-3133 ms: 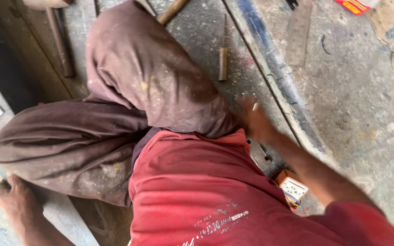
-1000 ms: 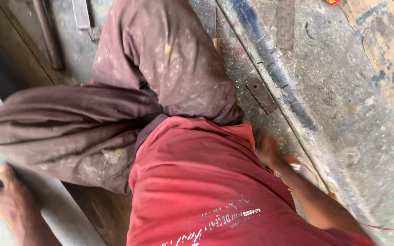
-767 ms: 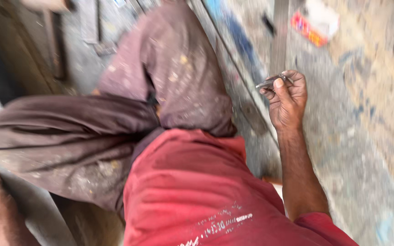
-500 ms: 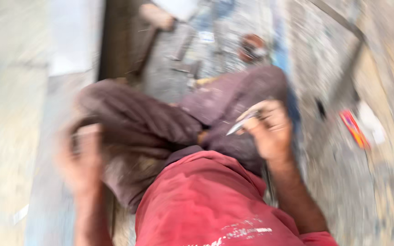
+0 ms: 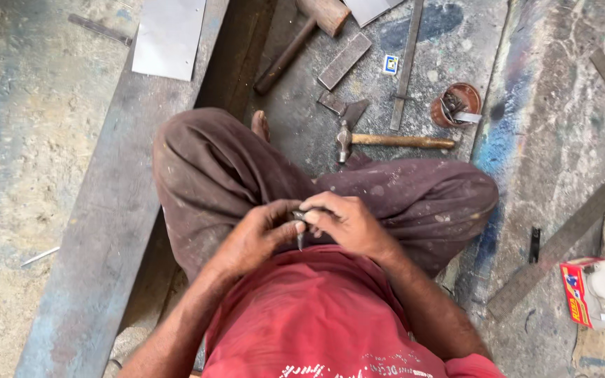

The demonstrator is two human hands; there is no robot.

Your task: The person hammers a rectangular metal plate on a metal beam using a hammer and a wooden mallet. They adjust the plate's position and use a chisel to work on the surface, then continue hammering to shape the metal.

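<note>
Both hands meet over the lap, at the middle of the head view. Left hand (image 5: 257,234) and right hand (image 5: 344,222) are curled closed, fingertips pinched on a small dark metal piece (image 5: 298,225) held between them; a short pointed end sticks down below the fingers. Can't tell exactly what the piece is, it's mostly covered.

Person sits cross-legged on the floor (image 5: 29,133), brown trousers (image 5: 211,168), red shirt (image 5: 316,315). One bare foot (image 5: 260,126) shows past the left knee.

Around:
- Hammer (image 5: 390,140) with wooden handle lies on the floor just ahead of the right knee, head toward the person's left.
- Bigger mallet (image 5: 299,38) farther out, handle angled down-left.
- Flat metal bar (image 5: 344,61) beside the mallet handle; long thin strip (image 5: 406,66) to its right.
- Round brown tin (image 5: 455,105) near the hammer handle's end.
- Metal sheet (image 5: 169,35) at the top left, on a long steel beam (image 5: 106,231) running along the person's left.
- Small red and white box (image 5: 592,292) on the floor far right, well apart from the hands.
- Long flat bar (image 5: 568,238) lies diagonally next to the box.
</note>
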